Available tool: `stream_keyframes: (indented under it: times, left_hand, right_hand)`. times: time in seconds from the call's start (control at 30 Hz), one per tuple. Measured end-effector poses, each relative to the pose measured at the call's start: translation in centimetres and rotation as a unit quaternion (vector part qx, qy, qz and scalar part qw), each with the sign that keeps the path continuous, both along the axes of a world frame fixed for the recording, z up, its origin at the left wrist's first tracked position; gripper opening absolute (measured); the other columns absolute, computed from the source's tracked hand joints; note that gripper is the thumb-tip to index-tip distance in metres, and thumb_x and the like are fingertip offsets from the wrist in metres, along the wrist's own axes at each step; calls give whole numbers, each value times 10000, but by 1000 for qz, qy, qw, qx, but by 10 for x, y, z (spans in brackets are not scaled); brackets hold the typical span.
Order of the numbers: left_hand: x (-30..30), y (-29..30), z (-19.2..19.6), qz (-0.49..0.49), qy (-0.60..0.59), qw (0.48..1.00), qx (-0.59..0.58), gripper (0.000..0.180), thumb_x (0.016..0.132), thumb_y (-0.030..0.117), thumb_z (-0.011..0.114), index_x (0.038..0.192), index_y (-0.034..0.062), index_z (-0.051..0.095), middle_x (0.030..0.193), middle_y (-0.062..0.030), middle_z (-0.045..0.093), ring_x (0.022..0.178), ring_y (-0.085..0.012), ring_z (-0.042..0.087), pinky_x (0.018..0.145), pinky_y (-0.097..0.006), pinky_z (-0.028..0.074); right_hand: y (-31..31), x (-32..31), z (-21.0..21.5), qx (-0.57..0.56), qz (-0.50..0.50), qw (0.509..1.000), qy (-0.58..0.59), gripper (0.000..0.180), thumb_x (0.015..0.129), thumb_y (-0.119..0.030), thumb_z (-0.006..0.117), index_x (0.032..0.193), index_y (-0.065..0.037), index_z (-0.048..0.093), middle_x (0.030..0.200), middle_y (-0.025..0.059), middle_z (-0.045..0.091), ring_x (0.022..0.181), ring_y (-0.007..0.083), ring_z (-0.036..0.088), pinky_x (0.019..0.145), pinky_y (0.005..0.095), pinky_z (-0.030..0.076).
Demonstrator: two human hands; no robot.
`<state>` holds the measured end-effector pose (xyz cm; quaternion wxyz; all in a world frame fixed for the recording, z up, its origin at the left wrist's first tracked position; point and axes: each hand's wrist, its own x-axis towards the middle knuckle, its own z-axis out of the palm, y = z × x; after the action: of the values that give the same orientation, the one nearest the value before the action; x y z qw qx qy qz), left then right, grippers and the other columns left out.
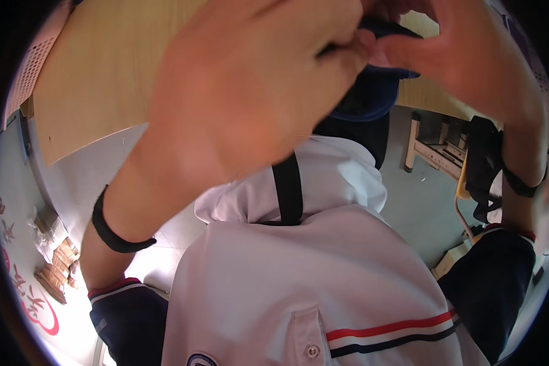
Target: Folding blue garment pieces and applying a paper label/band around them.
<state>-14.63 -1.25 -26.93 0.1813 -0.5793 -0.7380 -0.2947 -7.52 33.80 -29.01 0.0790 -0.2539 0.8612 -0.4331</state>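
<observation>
Head view is showing the right hand (451, 64) pinching a dark blue item (369, 100) at the bench's (97, 73) edge; the left hand (238, 91) is curling beside it, grip hidden. Seeming soft, light, it is likely suiting edge pinches.

Your left hand (244, 91) extends, back uppermost, across the upper centre of the view. Its curled fingers meet your right thumb at a dark blue cloth (369, 104); the left fingers' hold is partly hidden. Your right hand (473, 61) presses its thumb over the cloth. The cloth hangs with a curved lower edge at the near side of the wooden table (97, 73). A black band encircles each wrist. A perforated pink basket (33, 70) stands at the table's left end. Below, your pale shirt (311, 262) carries red and dark stripes, with a black strap (287, 189) beyond it. Cardboard pieces (61, 268) lie at lower left.
</observation>
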Motion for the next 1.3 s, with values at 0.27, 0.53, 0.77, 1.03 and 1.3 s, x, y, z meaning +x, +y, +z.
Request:
stream_keyframes:
  times: [0.27,0.53,0.77,1.03,1.3]
  left_hand:
    - [15,-34,-27,-6,253,959,126,305,685,200,753,977,117,788,967,-30,705,857,-244,651,783,-405,598]
    - [9,-40,-22,15,201,975,96,218,650,98,793,867,118,773,816,-28,671,747,-215,640,726,-335,595]
    - [41,-21,25,169,-54,984,-29,294,707,-5,821,985,64,755,834,-89,707,778,-217,692,769,-274,577]
    - [44,-29,34,192,-225,955,11,352,728,7,827,1062,41,723,872,-96,719,809,-198,697,778,-265,572]
    - [42,-28,38,180,-405,895,56,426,751,20,833,1151,15,687,915,-105,732,844,-175,703,789,-254,567]
  right_hand:
    - [-185,-19,107,102,-17,988,-115,197,853,-79,764,986,33,671,907,100,709,854,137,667,736,297,522]
    - [-195,-11,94,106,-71,987,-100,206,843,-33,771,1006,41,671,928,92,710,899,120,663,802,283,523]
    - [-169,-35,97,-54,-59,954,-288,218,824,85,711,1037,67,668,1008,106,709,960,158,669,928,309,523]
    - [-206,6,91,119,-143,978,-96,206,779,111,627,979,68,648,1012,118,691,905,190,671,881,332,530]
    - [-199,22,39,265,-138,906,298,220,730,65,668,945,30,647,929,168,616,959,334,637,759,389,537]
